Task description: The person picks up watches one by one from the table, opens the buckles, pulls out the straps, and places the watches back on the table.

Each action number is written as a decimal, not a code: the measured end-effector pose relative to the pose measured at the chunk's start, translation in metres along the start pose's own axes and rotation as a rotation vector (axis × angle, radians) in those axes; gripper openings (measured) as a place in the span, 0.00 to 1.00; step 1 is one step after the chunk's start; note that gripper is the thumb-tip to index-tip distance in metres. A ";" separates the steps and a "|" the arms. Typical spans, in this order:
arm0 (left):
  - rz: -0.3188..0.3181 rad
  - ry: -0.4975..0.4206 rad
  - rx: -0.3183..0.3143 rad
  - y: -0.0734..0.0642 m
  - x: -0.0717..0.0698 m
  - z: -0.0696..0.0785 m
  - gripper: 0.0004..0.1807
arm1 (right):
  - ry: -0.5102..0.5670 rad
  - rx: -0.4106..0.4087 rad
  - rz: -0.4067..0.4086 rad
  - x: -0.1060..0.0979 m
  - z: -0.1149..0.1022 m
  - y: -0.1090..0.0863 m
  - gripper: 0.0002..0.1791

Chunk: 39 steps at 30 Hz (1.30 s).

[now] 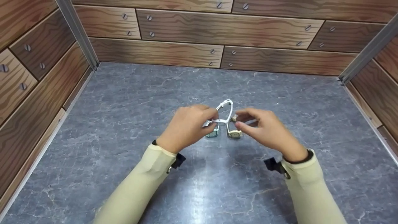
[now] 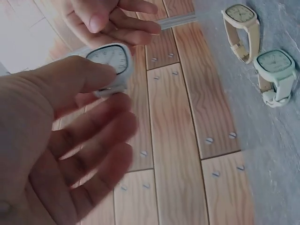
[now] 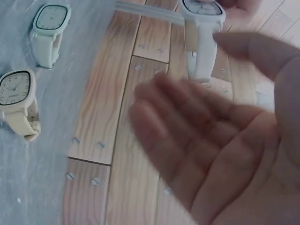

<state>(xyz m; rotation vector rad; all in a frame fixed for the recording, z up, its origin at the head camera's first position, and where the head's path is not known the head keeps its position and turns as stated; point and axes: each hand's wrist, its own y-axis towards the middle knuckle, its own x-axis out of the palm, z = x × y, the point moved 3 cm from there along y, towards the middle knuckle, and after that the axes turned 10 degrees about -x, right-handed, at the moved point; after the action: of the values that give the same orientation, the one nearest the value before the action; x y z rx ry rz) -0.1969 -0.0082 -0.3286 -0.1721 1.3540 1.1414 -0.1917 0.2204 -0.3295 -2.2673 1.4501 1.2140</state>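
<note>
My left hand [image 1: 189, 126] pinches a white wristwatch [image 1: 222, 121] by its case, thumb on the dial side, and holds it up over the table. Its buckled strap forms a loop that points away from me. Just right of that watch, my right hand [image 1: 264, 127] hovers with fingers spread and nothing between them, as the right wrist view shows. Below the hands, a mint green wristwatch [image 1: 212, 133] and a cream wristwatch [image 1: 234, 134] rest side by side on the table, straps buckled into loops and dials towards me. My left fingers partly cover the green one.
The grey marbled tabletop [image 1: 149, 90] spreads out on all sides of the hands. Wood-patterned panels [image 1: 186, 28] wall it in at the back, left and right, with metal posts [image 1: 77, 34] in the back corners.
</note>
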 end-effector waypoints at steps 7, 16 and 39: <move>0.112 0.052 0.170 -0.004 -0.008 0.011 0.03 | 0.103 0.093 0.089 -0.009 -0.016 -0.010 0.23; 0.090 0.042 0.263 -0.006 -0.006 0.022 0.05 | 0.096 -0.024 0.175 -0.009 -0.015 -0.009 0.09; 0.014 -0.153 -0.027 0.003 -0.010 0.021 0.06 | 0.182 -0.208 0.100 -0.002 -0.013 -0.008 0.06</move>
<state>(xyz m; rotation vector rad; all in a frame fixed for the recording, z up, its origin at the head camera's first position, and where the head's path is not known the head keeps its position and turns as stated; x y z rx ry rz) -0.1825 0.0020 -0.3127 -0.0928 1.2061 1.1612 -0.1784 0.2189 -0.3212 -2.5285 1.5836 1.2698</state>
